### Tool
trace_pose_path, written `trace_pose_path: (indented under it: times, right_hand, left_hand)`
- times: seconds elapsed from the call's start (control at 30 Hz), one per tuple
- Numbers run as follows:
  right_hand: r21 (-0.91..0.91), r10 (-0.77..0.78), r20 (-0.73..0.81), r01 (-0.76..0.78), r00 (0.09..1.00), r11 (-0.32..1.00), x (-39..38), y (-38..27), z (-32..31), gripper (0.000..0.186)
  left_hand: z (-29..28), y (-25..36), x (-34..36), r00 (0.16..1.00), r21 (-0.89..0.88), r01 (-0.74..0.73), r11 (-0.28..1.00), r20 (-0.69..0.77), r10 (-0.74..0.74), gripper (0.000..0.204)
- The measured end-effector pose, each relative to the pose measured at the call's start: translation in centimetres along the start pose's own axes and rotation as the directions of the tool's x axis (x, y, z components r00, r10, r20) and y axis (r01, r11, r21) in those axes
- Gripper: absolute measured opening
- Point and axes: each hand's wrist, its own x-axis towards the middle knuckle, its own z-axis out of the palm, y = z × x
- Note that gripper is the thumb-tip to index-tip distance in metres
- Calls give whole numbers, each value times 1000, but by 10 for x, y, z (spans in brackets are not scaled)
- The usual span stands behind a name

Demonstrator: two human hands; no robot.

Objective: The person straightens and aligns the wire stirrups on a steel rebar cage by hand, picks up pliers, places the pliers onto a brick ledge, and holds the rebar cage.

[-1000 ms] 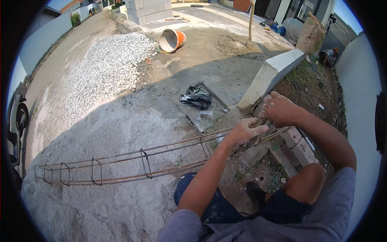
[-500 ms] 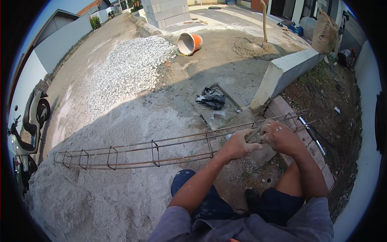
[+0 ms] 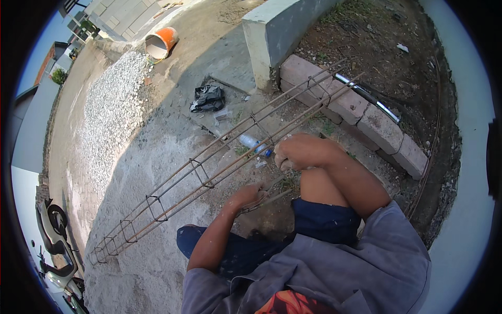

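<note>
A long rebar cage [image 3: 204, 172] with square ties runs diagonally from the sand up to the pink block edging [image 3: 361, 115]. Low over the ground between my knees, my left hand [image 3: 250, 194] is closed on grey bar-like pieces [image 3: 274, 194], whose exact kind I cannot tell. My right hand [image 3: 287, 154] is curled closed just beside the cage's lower bars; what it holds is hidden. A clear plastic bottle [image 3: 251, 144] lies on the ground beyond the cage.
A white gravel pile [image 3: 110, 110], an orange bucket [image 3: 166, 42] on its side and a black plastic bag [image 3: 207, 99] lie ahead. A low white wall [image 3: 269, 42] stands beyond the blocks. A parked scooter [image 3: 57, 246] is at the left.
The view has turned, so the cage appears more diagonal. My hands, together on the grey pieces earlier, are now apart, the left lower and nearer me, the right beside the cage.
</note>
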Motion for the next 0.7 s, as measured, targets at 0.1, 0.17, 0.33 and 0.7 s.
trace_pose_path:
  times: [0.1,0.17,0.33,0.7]
  right_hand:
    - [41,68,137,-74,988,996,5,13,3,21]
    - [121,7,62,-14,998,993,5,16,4,27]
    - [121,-109,-302,152,947,981,-7,13,-5,30]
    - [644,628,-764,-117,-150,756,-153,170,15,25]
  left_hand:
    - [22,-22,18,989,-15,148,989,30,-147,39]
    - [29,-25,21,983,-32,183,983,10,-182,42]
    - [9,3,2,975,-125,162,979,-130,-178,47]
    - [-37,9,-123,540,-457,-39,889,-758,-366,26]
